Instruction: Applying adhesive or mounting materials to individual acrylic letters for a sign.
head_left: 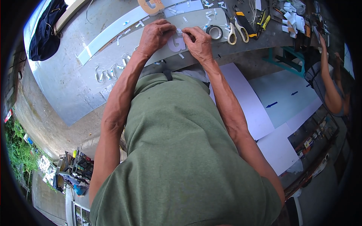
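My left hand (156, 37) and my right hand (198, 44) meet over the table, thumbs and fingertips pinched close together. Between them is a small white piece (179, 31), like the small white modules nearby; the fingers partly hide it. Just below lies a pale letter-shaped cutout (176, 44), like a G. Left of my left forearm, a string of small white modules (107, 74) joined by thin wires rests on the grey sheet. A roll of black tape (215, 32) sits right beside my right hand, with scissors (237, 32) farther right.
An orange-faced letter cutout (151, 6) stands at the far edge. A yellow-black cutter (246, 25) and yellow-handled pliers (264, 23) lie right. Large white sheets (241, 98) lie beside my right arm, near a teal stool (288, 60). Another person's arm (327, 71) shows at far right.
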Tool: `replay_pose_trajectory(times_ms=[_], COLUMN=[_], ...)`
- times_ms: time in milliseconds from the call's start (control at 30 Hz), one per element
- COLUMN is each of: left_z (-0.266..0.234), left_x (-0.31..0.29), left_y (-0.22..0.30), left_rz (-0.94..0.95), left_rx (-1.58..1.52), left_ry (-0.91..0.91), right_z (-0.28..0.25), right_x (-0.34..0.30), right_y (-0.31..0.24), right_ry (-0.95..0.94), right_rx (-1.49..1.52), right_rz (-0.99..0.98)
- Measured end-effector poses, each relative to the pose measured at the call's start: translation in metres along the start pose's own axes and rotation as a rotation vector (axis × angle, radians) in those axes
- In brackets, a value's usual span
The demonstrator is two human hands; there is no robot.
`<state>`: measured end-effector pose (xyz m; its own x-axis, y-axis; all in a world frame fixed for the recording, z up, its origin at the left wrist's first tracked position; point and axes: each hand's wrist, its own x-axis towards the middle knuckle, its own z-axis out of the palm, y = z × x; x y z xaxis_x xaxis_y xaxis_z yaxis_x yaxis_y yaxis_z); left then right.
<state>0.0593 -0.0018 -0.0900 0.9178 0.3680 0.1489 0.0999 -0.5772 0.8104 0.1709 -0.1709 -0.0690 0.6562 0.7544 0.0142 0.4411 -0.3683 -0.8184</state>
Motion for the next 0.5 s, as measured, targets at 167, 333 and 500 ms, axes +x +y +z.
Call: replay_pose_trajectory(times_ms=[167,333,500], left_z=[-0.001,0.0,-0.004], left_x=[0.001,0.001,0.002], left_y=[0.0,0.0,-0.004], left_rz=[0.003,-0.003,-0.009], left_rx=[0.028,0.014,-0.004], left_ry=[-0.023,-0.025,-0.051], right_z=[0.007,0.015,0.017], right_x=[0.0,0.0,0.001], right_y=[0.0,0.001,0.002], right_ry=[0.025,0.072,0.08], right_rx=[0.008,-0.065,-0.075], right_rz=[0.041,0.026,0.019])
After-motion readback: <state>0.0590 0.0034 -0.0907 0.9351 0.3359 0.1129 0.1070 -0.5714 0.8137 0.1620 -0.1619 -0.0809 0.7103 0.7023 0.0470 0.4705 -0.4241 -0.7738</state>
